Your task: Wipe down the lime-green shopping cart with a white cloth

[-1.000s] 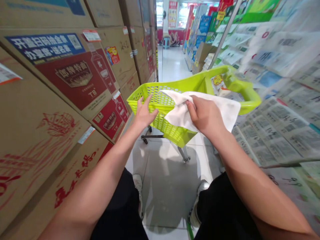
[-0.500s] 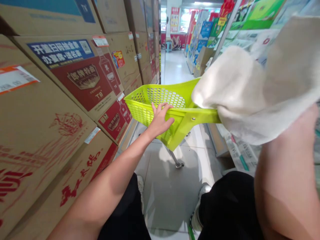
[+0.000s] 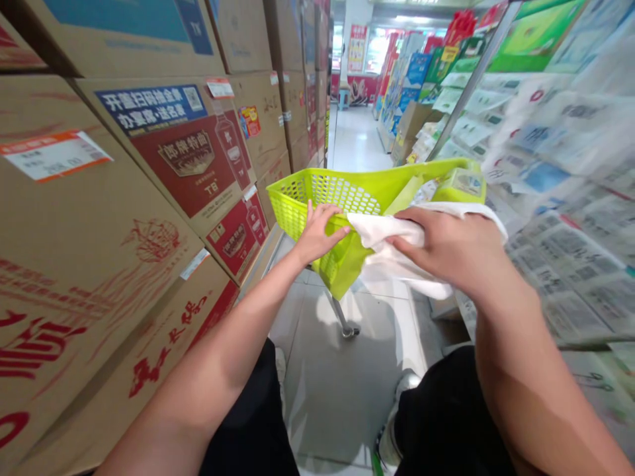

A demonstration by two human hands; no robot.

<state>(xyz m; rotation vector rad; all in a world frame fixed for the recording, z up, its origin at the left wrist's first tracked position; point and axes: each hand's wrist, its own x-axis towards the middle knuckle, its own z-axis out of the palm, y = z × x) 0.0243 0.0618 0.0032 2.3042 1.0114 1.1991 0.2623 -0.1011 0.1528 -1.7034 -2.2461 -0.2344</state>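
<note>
You stand over a pale tiled floor (image 3: pixel 342 396), shiny and crossed by thin joints, with your two black-trousered legs (image 3: pixel 243 423) and two light shoes (image 3: pixel 391 423) at the bottom of the view. Ahead of you is one lime-green basket (image 3: pixel 350 182) with pierced walls, raised above the tiles; one metal leg (image 3: pixel 338 311) with a caster shows beneath it. Your two hands meet its near side: your left hand (image 3: pixel 320 235) is open, its fingers laid over the near rim and clasping nothing loose, while your right hand (image 3: pixel 454 244) grasps one white cloth (image 3: pixel 374 231) between thumb and fingers. The cloth lies bunched over the near rim at the basket's right part and hangs down outside it. One package (image 3: pixel 427 190), partly hidden, sits inside the far right part. On your left, stacked brown cartons (image 3: pixel 99 198) wall the aisle, too many overlapping to count surely. On your right, wrapped packs (image 3: pixel 570 244) fill the shelving in rows, also past a sure count, beside one slanting metal post (image 3: pixel 476 86). Farther on, the bright aisle runs between coloured goods (image 3: pixel 417 69) to one blue stool (image 3: pixel 343 99) and one red-and-white poster (image 3: pixel 357 47).
</note>
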